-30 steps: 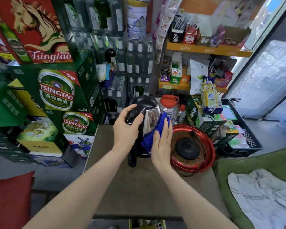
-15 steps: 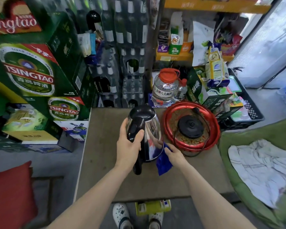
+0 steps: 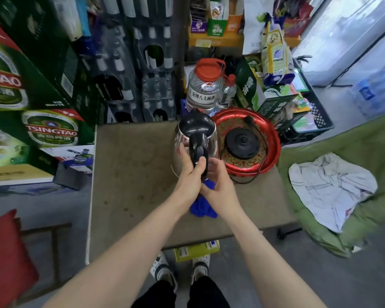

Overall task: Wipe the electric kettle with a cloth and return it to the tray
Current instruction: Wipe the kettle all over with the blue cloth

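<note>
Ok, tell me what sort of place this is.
Probably a small shop or its stockroom: stacked Tsingtao beer cartons, crates of bottles, and a shelf of packaged goods crowd around the table.

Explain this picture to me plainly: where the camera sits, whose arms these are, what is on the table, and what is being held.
There is no machine here. The camera is worn on a person's head and looks forward and down, so the two bare arms reaching in from the bottom are that person's own.

The left hand grips the black handle of a shiny electric kettle, holding it over a brown table. The right hand holds a blue cloth against the kettle's lower part, by the handle.

To the right on the table sits a red round tray. In it lies the kettle's black base with its cord. The kettle is not yet back on the tray.

Behind the table stand beer cartons, bottles and a red-capped jug.
</note>
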`<state>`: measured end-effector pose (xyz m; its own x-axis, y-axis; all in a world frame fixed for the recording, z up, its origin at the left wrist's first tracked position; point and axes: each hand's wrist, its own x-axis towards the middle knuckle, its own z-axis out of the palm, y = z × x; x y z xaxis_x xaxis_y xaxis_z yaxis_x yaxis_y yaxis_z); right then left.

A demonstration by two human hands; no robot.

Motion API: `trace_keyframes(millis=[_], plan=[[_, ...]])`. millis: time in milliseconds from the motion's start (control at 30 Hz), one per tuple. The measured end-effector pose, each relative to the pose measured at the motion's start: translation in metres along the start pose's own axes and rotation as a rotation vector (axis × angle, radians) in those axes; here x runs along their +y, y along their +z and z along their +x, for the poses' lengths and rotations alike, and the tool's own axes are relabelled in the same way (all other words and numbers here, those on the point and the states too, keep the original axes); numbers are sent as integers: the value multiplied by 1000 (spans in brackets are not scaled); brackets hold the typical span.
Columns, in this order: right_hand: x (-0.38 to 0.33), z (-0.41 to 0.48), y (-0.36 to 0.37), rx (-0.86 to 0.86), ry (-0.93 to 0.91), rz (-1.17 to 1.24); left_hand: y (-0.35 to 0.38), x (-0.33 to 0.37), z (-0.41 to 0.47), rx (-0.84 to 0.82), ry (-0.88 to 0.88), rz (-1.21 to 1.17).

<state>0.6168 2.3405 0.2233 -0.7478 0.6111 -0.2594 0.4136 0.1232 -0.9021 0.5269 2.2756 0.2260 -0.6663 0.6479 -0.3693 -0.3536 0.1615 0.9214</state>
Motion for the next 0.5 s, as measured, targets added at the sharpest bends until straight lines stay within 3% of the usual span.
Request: trace_keyframes(millis=[233, 367, 433, 500], plan=[[-6, 9, -32, 160, -61, 289, 33, 1, 0, -94, 68, 338], [12, 16, -76, 154, 17, 319, 14, -13, 4, 410, 153, 325], [25, 19, -95, 125, 45, 332, 4, -44, 9, 601, 22, 423], [39, 23, -111, 86, 58, 340, 9, -89, 16, 606, -218, 543]])
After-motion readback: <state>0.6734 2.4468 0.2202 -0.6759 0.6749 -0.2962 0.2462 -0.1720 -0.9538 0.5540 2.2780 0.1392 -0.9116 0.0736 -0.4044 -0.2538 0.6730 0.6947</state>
